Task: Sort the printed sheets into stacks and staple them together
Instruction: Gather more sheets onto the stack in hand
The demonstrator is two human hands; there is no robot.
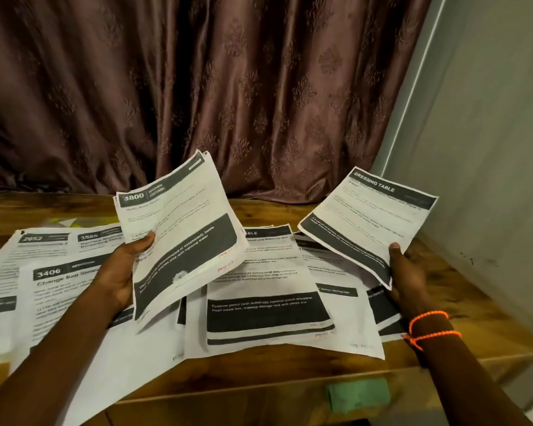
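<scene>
Gripping sheets (179, 238) — left hand (120, 272), right hand (408, 272)

Two bare forearms, no sleeves in view. Left hand (120, 272) without rings or bands. Right hand (408, 276) likewise ringless, its wrist wrapped by a thin bright-orange braided thread (430, 325), looped twice, the loops sat slightly apart, with a small knotted end jutting toward the inner side
</scene>
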